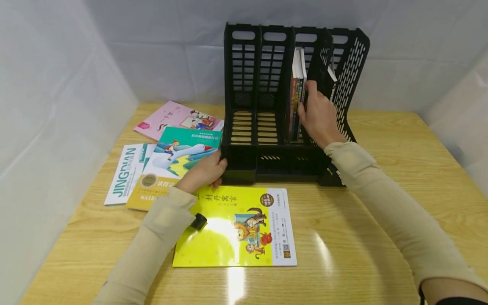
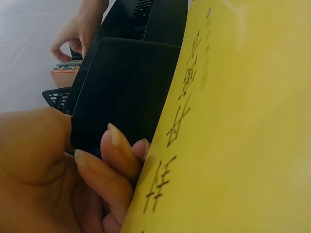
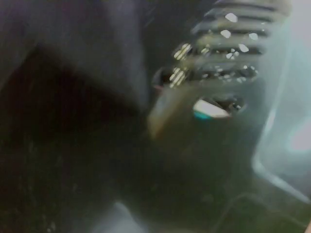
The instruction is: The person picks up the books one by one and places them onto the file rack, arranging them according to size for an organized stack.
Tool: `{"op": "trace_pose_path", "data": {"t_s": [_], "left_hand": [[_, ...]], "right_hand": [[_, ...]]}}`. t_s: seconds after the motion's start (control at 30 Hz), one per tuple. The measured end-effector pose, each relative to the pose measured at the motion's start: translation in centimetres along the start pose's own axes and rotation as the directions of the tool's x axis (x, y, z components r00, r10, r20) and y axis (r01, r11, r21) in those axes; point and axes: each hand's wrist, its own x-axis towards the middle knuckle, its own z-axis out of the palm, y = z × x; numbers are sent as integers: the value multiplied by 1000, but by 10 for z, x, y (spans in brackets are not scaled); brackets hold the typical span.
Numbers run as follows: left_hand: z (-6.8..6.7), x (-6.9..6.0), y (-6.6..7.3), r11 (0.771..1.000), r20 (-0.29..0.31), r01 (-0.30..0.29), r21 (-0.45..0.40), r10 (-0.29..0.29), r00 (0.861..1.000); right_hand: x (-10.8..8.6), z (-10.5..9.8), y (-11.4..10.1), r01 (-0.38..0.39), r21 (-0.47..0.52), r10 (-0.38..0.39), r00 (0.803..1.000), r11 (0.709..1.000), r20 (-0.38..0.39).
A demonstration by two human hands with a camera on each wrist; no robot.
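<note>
A black desktop file rack [image 1: 237, 177] with upright compartments stands at the back of the table. My left hand [image 1: 204, 170] grips its lower left front corner; in the left wrist view, curled fingers [image 2: 104, 182] lie against the black plastic. Several thin books [image 1: 295, 95] stand upright in the third compartment from the left. My right hand [image 1: 322, 114] reaches in from the right and holds them, index finger at their right side and thumb by the spines. The right wrist view is dark and blurred, showing the rack's slotted wall [image 3: 209, 150] close up.
A yellow book [image 1: 221, 245] lies flat before the rack. Left of it overlap a green picture book [image 1: 183, 137], a white book [image 1: 126, 173] and a pink book [image 1: 164, 116]. Another book [image 1: 332, 75] stands in the rightmost compartment. White sheeting [image 1: 171, 63] surrounds the wooden table [image 1: 400, 169].
</note>
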Motion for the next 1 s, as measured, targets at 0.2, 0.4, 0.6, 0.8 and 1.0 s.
{"op": "trace_pose_path", "data": {"t_s": [0.2,0.4,0.6,0.8,1.0], "left_hand": [[1,0,0,1000,-5,-1,-15,1,1000],[2,0,0,1000,-13,-3,-19,2,1000],[1,-1,-1,1000,-11,7,-15,-7,1000],[1,-1,-2,1000,-10,-15,-23,15,1000],[1,1,-1,1000,-8,4,-9,-4,1000]], "right_hand": [[-2,2,1,131,-40,-135,982,991,-134],[-1,1,-2,-14,-137,1,996,991,-91],[1,4,-1,-95,-184,72,990,978,-124],[5,8,1,6,-79,-17,991,997,-131],[8,13,5,88,-5,-87,972,996,-219]]}}
